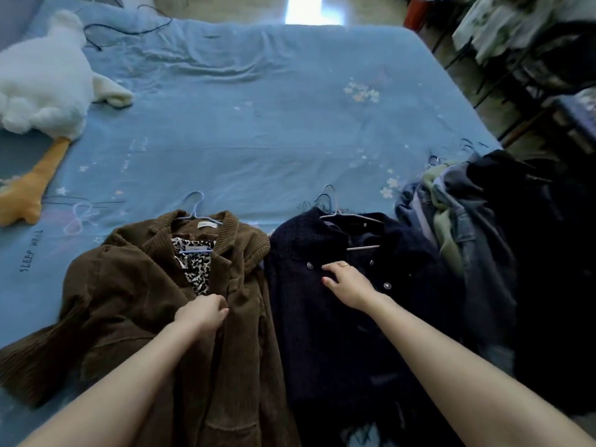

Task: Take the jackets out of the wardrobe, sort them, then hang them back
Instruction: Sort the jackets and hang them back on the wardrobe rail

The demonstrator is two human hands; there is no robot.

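Observation:
A brown corduroy jacket (pixel 129 285) with a leopard-print lining lies on the blue bed on a light blue hanger (pixel 195 206). My left hand (pixel 203 312) grips the jacket's front edge with curled fingers. Beside it on the right lies a dark navy jacket (pixel 322 333) with metal buttons, on pale hangers (pixel 351 217). My right hand (pixel 346 280) rests flat on the navy jacket's chest, fingers relaxed, a ring on one finger. Further right is a heap of denim, green and black jackets (pixel 477 227).
The blue bedsheet (pixel 258 124) stretches away from me. A white plush duck (pixel 42 91) with orange feet lies at the left. A dark cord (pixel 122 30) runs across the far left of the bed. Clothes hang on a rack (pixel 532 43) at the upper right.

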